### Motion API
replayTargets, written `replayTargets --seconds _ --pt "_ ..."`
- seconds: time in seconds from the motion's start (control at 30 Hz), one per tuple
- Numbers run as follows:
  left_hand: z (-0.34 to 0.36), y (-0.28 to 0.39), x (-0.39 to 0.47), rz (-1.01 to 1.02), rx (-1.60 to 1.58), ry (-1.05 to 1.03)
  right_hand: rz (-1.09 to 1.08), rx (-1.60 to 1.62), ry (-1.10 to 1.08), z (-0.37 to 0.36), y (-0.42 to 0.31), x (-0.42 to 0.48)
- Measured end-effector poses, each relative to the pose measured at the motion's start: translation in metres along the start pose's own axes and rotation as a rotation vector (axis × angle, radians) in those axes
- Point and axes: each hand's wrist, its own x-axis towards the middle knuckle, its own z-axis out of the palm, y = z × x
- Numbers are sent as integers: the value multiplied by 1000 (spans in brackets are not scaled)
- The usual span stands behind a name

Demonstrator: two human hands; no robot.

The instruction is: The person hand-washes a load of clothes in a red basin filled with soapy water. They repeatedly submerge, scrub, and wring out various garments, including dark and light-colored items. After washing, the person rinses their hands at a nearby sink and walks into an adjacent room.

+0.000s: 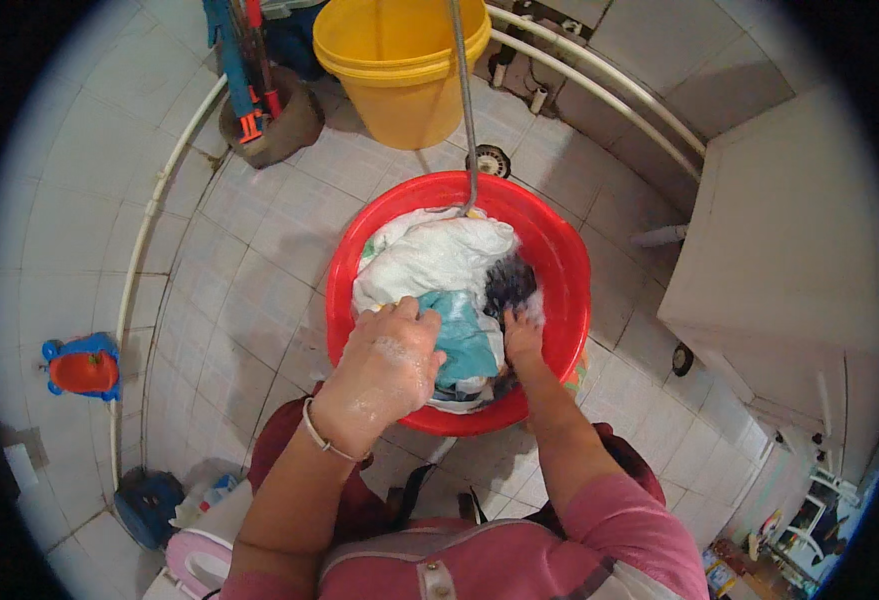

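A red plastic basin (574, 300) on the tiled floor holds wet laundry with some suds. A white cloth (432, 251) fills its far and left part, a teal cloth (465, 345) lies nearer, and a dark cloth (510, 281) is at the right. My left hand (390, 356), wet and with a bangle at the wrist, is over the near left of the laundry, its fingers curled beside the teal cloth; whether it grips any fabric is hidden. My right hand (523, 337) reaches down inside the right wall, fingertips at the dark cloth. A grey flexible hose (465, 97) runs down into the basin.
Beyond the basin stands a yellow bucket (402, 97) near a round floor drain (490, 160). Long-handled tools stand in a brown container (282, 127) at the far left. A white cabinet (769, 232) is at the right. White pipes (150, 210) follow the walls.
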Motion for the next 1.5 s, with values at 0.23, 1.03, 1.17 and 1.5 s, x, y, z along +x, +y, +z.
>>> replayTargets --seconds 0.23,1.03,1.17,1.5 --pt "7 -5 -6 -76 33 -59 -86 -86 -769 -107 -23 7" --pt "74 45 51 -104 -2098 163 100 2135 14 -358 -39 -82" --pt "67 54 49 3 -2002 325 192 2357 -81 -356 -53 -67" --pt "47 58 52 129 -465 576 -134 2332 -187 -347 -49 -37"
